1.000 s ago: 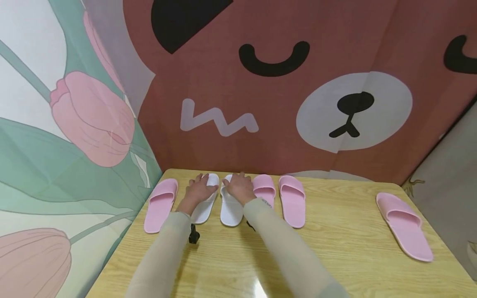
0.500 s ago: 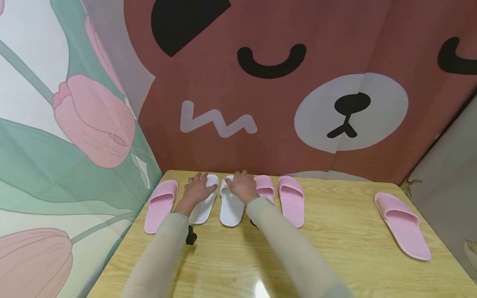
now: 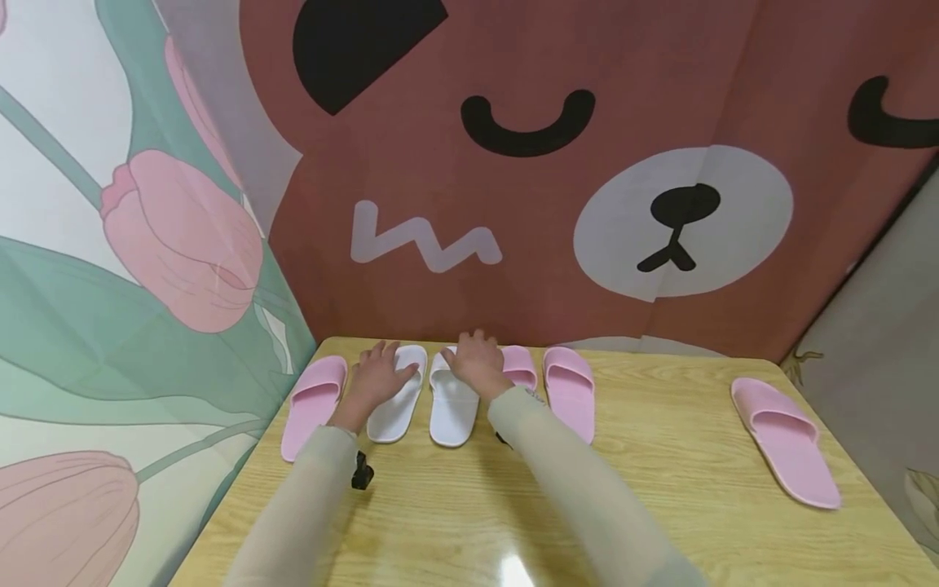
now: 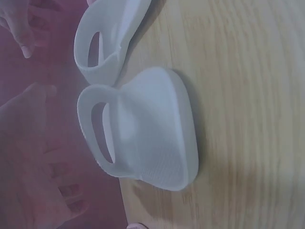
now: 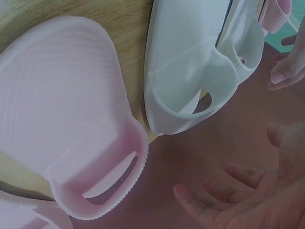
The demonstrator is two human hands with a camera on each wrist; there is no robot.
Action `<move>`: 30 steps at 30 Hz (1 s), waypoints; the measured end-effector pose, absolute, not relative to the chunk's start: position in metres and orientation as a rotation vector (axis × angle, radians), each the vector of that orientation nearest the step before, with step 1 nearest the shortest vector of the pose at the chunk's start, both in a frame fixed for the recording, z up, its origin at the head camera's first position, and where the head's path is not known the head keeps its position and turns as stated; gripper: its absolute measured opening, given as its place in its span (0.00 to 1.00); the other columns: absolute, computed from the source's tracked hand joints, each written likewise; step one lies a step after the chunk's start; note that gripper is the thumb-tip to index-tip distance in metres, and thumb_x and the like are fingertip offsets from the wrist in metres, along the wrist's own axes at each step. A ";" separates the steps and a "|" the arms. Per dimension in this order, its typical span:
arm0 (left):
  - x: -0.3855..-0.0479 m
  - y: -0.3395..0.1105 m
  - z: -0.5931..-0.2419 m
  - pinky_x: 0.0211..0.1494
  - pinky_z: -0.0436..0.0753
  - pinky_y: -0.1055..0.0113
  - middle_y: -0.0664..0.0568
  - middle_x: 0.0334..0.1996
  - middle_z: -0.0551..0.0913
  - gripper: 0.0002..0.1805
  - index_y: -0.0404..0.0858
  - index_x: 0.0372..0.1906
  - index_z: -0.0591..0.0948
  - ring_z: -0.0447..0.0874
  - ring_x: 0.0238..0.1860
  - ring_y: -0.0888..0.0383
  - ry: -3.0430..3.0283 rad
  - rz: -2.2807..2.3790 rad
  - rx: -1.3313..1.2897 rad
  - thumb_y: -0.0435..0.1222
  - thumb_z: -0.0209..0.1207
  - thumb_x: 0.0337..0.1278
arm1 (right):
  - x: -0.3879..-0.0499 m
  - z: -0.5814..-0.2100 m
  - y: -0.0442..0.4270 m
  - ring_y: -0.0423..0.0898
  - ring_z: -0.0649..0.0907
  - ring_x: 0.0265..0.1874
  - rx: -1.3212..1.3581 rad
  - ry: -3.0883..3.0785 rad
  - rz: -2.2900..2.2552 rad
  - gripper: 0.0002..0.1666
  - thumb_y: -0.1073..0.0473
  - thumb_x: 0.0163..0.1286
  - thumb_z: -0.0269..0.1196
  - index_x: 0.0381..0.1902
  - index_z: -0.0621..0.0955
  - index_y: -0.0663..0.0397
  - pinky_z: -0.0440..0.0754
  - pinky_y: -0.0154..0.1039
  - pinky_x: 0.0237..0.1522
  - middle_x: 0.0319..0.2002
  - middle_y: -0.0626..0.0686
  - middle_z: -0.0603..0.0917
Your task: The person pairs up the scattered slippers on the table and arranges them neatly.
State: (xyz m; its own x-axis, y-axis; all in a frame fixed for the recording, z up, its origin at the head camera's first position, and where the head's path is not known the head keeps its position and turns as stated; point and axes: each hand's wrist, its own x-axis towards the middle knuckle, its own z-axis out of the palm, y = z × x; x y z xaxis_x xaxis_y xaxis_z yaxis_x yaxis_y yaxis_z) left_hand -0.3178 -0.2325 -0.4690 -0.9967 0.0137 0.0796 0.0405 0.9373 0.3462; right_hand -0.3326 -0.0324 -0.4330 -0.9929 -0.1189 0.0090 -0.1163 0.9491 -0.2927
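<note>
Two white slippers lie side by side on the wooden table, toes toward the wall. My left hand (image 3: 376, 379) hovers over the left side of the left white slipper (image 3: 394, 412), fingers spread. In the left wrist view, that hand (image 4: 31, 167) stands apart from the white slipper (image 4: 157, 129). Above the toe of the right white slipper (image 3: 452, 416) and partly over a pink slipper (image 3: 518, 364) is my right hand (image 3: 477, 364). Its fingers (image 5: 190, 202) are loosely extended and hold nothing in the right wrist view.
One pink slipper (image 3: 314, 412) lies left of the white pair, another pink slipper (image 3: 570, 399) right of it. A lone pink slipper (image 3: 788, 444) sits near the right edge of the table (image 3: 660, 456). A bear-print cloth (image 3: 411, 302) hangs behind, a tulip-print cloth (image 3: 183, 240) at left.
My left hand has shifted left, uncovering more of the left white slipper. My right hand has risen slightly away from the right one. The slippers keep their places on the table.
</note>
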 end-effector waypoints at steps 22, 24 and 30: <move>-0.307 -0.252 -0.471 0.70 0.57 0.30 0.33 0.77 0.57 0.43 0.38 0.78 0.60 0.55 0.73 0.29 -3.026 -0.485 -0.035 0.61 0.48 0.69 | -0.322 -0.416 -0.010 0.62 0.73 0.64 -0.224 3.098 -0.549 0.39 0.32 0.75 0.52 0.72 0.71 0.52 0.79 0.56 0.57 0.65 0.60 0.73; -0.307 -0.253 -0.471 0.70 0.57 0.30 0.33 0.76 0.57 0.43 0.38 0.78 0.61 0.55 0.73 0.28 -3.022 -0.476 -0.042 0.61 0.48 0.69 | -0.321 -0.415 -0.008 0.62 0.73 0.65 -0.231 3.103 -0.547 0.39 0.32 0.76 0.52 0.72 0.71 0.52 0.78 0.56 0.58 0.66 0.60 0.73; -0.303 -0.258 -0.470 0.69 0.57 0.30 0.32 0.76 0.58 0.43 0.37 0.77 0.62 0.55 0.73 0.28 -3.000 -0.484 -0.040 0.61 0.50 0.69 | -0.320 -0.412 0.000 0.61 0.72 0.67 -0.228 3.108 -0.542 0.39 0.31 0.75 0.51 0.73 0.70 0.48 0.77 0.56 0.60 0.69 0.58 0.72</move>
